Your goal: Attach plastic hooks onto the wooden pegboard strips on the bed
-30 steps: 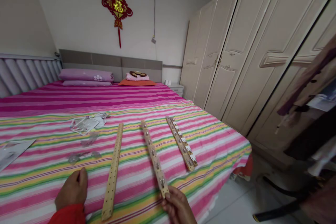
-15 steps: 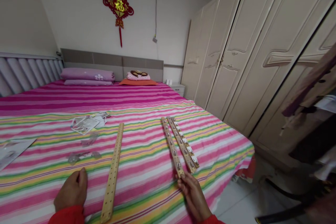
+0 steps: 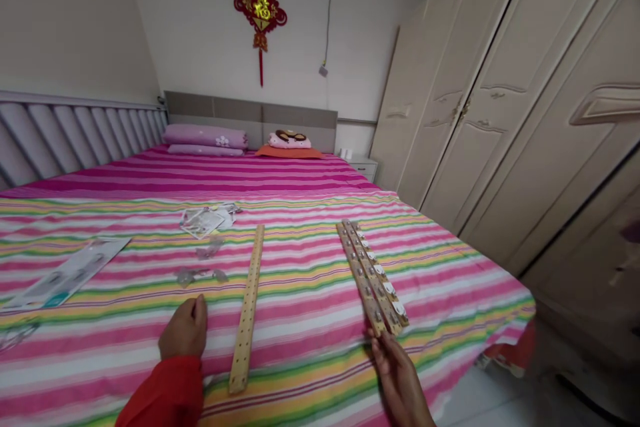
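My right hand [image 3: 397, 370] pinches the near end of a wooden strip [image 3: 361, 273] that carries a row of small metal fittings. Close along its right side lies a second such strip [image 3: 375, 280], and beyond that a row of white pieces with metal fittings [image 3: 389, 289]. My left hand [image 3: 184, 328] is closed in a loose fist over the striped sheet; its inside is hidden. Between the hands lies a bare wooden strip [image 3: 247, 313] with rows of small holes, apart from both.
Past my left hand lie small clear plastic pieces [image 3: 200, 275] and a pile of packets [image 3: 207, 219]. A flat clear package [image 3: 75, 273] is at the left. The striped sheet [image 3: 300, 347] covers the bed, and a wardrobe [image 3: 450, 113] stands to the right.
My right hand has brought its strip against the neighbouring one, closing the gap between them. My view has turned left, so everything sits further right. My left hand stays closed.
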Demonstrator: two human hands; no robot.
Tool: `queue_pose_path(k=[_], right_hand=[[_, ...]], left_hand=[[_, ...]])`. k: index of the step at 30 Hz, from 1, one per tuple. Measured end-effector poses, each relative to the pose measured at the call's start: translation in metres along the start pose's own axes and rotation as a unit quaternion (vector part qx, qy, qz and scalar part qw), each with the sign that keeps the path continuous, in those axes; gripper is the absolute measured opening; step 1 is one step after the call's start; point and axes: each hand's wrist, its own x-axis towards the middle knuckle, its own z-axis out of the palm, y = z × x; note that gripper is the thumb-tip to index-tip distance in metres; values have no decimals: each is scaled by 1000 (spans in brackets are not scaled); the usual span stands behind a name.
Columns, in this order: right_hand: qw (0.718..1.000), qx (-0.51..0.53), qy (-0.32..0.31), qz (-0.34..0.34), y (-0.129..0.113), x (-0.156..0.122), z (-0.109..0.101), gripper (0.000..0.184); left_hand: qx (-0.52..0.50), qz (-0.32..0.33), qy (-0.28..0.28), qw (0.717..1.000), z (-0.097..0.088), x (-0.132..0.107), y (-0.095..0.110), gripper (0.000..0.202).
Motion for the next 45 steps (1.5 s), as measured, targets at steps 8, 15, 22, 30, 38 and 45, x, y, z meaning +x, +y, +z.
queue_pose_path(k=[8,15,22,30,38,45], right_hand=[[997,-51,-22,47,37,-26,12,30],[922,-214,-232,222,104,-67,84,41],[875,-257,-321,255,148,-71,126,42],[897,-221,-300,236,147,-60,98,39],[887,-224,-309,261,129,-60,75,38],[888,-213,-288,287,131,-53,60,46]], left_hand=[[2,20,8,1000,6,0,-7,36],[-9,35,20,999,4,-1,-6,34],[-19,40,32,999,10,-2,-12,34],[-46,31,36,998,10,-4,-13,33],[-77,28,28,996,7,-7,-13,32],[-157,-11,-6,988,-1,-2,-10,23]])
